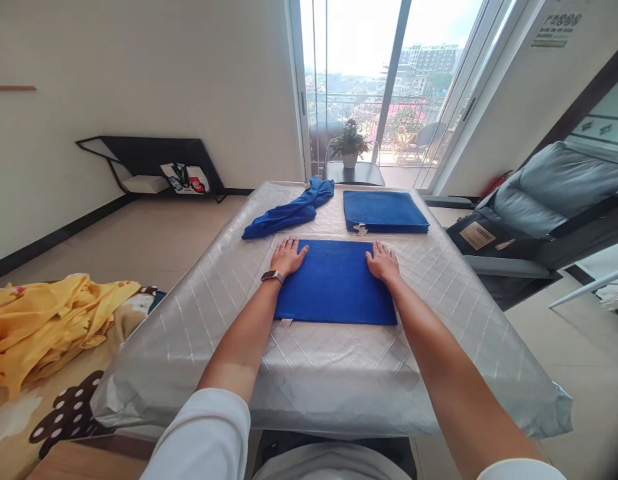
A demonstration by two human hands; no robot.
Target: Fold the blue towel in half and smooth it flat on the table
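Note:
A blue towel [336,283] lies flat as a rectangle on the covered table, with a small white label at its near left corner. My left hand [287,256], a watch on its wrist, rests open on the towel's far left corner. On the far right corner lies my right hand [383,261], also open, fingers stretched forward. Beyond them sits a stack of folded blue towels [386,210] with a white tag at its near edge. Left of the stack, a crumpled blue towel [291,212] is bunched up diagonally.
The table [469,373] wears a silvery quilted cover. A potted plant [351,141] stands on a chair beyond its far edge. At right is a grey reclining chair [573,200] with a dark bag. Yellow cloth [53,320] is heaped at left. A black-framed piece [153,160] leans near the wall.

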